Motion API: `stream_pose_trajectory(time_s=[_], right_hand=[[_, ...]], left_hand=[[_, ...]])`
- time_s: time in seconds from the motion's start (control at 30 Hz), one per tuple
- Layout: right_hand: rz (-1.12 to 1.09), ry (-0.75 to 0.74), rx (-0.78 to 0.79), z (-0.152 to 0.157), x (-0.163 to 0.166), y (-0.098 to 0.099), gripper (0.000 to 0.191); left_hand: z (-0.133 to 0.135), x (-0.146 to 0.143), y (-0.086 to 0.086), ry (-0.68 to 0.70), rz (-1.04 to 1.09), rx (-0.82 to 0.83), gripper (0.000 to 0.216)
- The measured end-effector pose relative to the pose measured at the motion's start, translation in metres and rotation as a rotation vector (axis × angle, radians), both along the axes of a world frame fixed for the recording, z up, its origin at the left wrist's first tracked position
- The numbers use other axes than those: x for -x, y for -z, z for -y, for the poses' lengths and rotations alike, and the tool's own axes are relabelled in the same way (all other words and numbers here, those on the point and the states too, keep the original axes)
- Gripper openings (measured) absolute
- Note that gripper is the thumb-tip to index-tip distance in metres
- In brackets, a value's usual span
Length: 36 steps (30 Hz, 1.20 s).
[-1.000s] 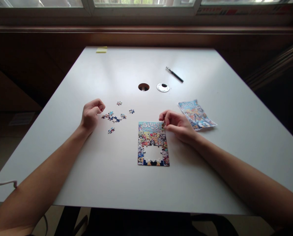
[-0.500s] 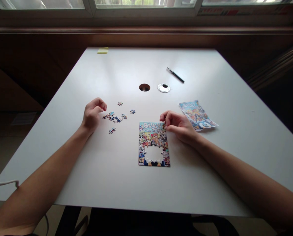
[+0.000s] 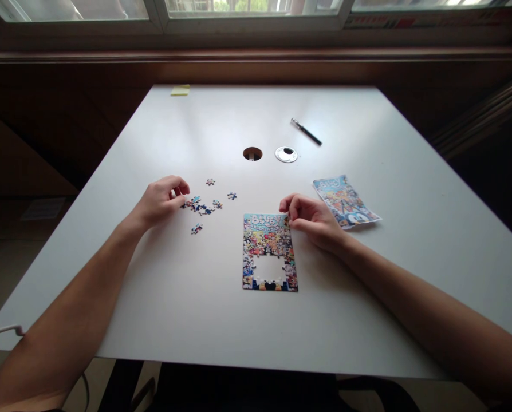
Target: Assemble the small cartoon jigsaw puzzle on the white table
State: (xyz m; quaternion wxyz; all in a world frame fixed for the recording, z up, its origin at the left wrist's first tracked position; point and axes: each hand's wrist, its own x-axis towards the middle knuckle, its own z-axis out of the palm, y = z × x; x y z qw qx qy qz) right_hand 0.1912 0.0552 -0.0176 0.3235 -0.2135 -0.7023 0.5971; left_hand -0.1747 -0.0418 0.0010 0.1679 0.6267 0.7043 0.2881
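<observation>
A partly assembled jigsaw puzzle (image 3: 270, 252) lies flat near the middle of the white tabletop (image 3: 221, 320), its colourful picture face up and a ragged unfilled gap in its lower half. The right hand (image 3: 310, 217) rests at the puzzle's upper right corner, fingers curled together with thumb and forefinger touching the edge there; whether they pinch a piece cannot be told. To the left of the puzzle, a small scatter of loose puzzle pieces (image 3: 203, 206) sits on the tabletop. The left hand (image 3: 161, 200) lies just beside that scatter, fingers loosely curled, fingertips at the nearest pieces; whether it grips one cannot be told. Right of the right hand lies a printed reference picture (image 3: 345, 201). Farther back are a round cable hole (image 3: 252, 153), a metal grommet cap (image 3: 286, 154), a black pen (image 3: 306, 131) and a yellow sticky-note pad (image 3: 180, 90).
</observation>
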Motion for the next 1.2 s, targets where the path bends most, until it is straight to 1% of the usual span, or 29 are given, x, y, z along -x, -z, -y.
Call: stream_pose_trajectory(time_s=[0.07, 0.13, 0.2, 0.33, 0.47, 0.6, 0.83, 1.03, 1.2], right_hand=[[-0.004, 0.001, -0.007, 0.000, 0.001, -0.001, 0.014], [-0.007, 0.001, -0.015, 0.000, 0.001, -0.001, 0.015], [-0.006, 0.000, -0.020, 0.000, 0.001, -0.001, 0.014], [0.002, 0.008, 0.003, 0.000, 0.000, 0.000, 0.014], [0.001, 0.011, 0.020, 0.001, 0.000, -0.001, 0.013], [-0.001, 0.011, 0.008, 0.001, 0.001, -0.001, 0.013], [-0.008, 0.013, -0.002, 0.001, 0.001, -0.001, 0.013], [0.001, 0.012, -0.015, 0.001, 0.000, 0.000, 0.013], [0.020, 0.019, -0.013, 0.002, 0.001, -0.002, 0.013]], left_hand=[[0.002, 0.010, -0.002, 0.103, 0.027, 0.082, 0.018], [0.003, 0.016, -0.003, 0.160, 0.062, 0.118, 0.022], [0.005, 0.019, -0.004, 0.197, 0.058, 0.114, 0.024], [0.006, 0.016, -0.008, 0.245, 0.008, 0.103, 0.022], [0.006, 0.015, -0.010, 0.232, -0.003, 0.127, 0.021], [0.005, 0.019, -0.007, 0.197, -0.024, 0.141, 0.019], [0.007, 0.019, -0.006, 0.137, 0.018, 0.197, 0.020], [0.006, 0.019, -0.003, 0.142, 0.028, 0.178, 0.019], [0.004, 0.018, 0.001, 0.154, -0.004, 0.151, 0.019]])
